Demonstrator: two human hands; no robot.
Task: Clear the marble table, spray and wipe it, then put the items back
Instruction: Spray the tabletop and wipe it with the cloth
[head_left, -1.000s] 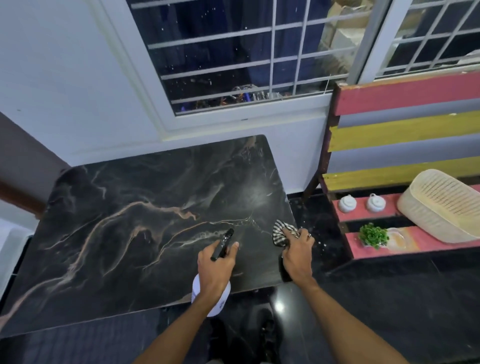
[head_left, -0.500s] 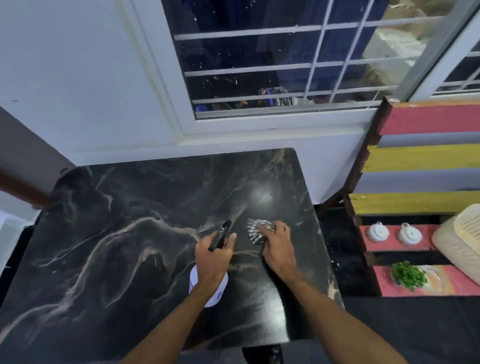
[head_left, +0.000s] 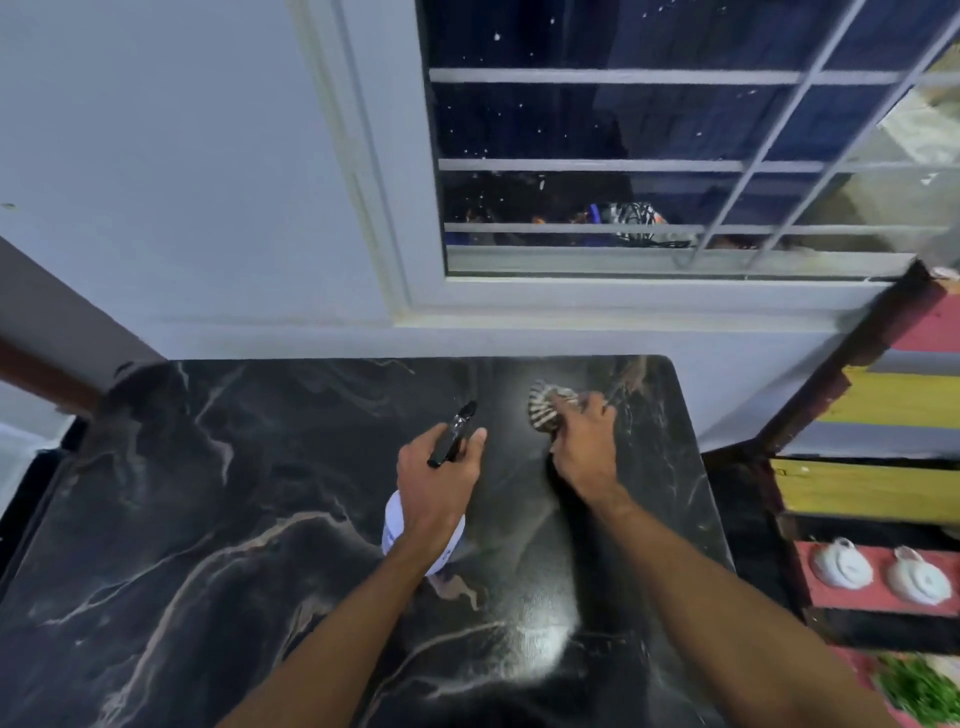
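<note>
I am pressing the checked cloth (head_left: 540, 410) onto the far right part of the black marble table (head_left: 208, 519), with my right hand (head_left: 582, 449) bunching it under curled fingers. Just to its left, my left hand (head_left: 436, 488) is gripping the spray bottle (head_left: 453, 434), fingers wrapped round its neck. Its opaque white body is hiding whatever is inside. On the pink shelf (head_left: 821, 597) to the right, two white lidded pots (head_left: 841, 565) are sitting side by side.

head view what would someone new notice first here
The dark marble table with pale veins fills the middle and lower left. The left hand grips a spray bottle near the centre, while the right hand presses a checked cloth onto the top near the far right corner. A barred window sits above, and bright painted slats stand at the right edge.
</note>
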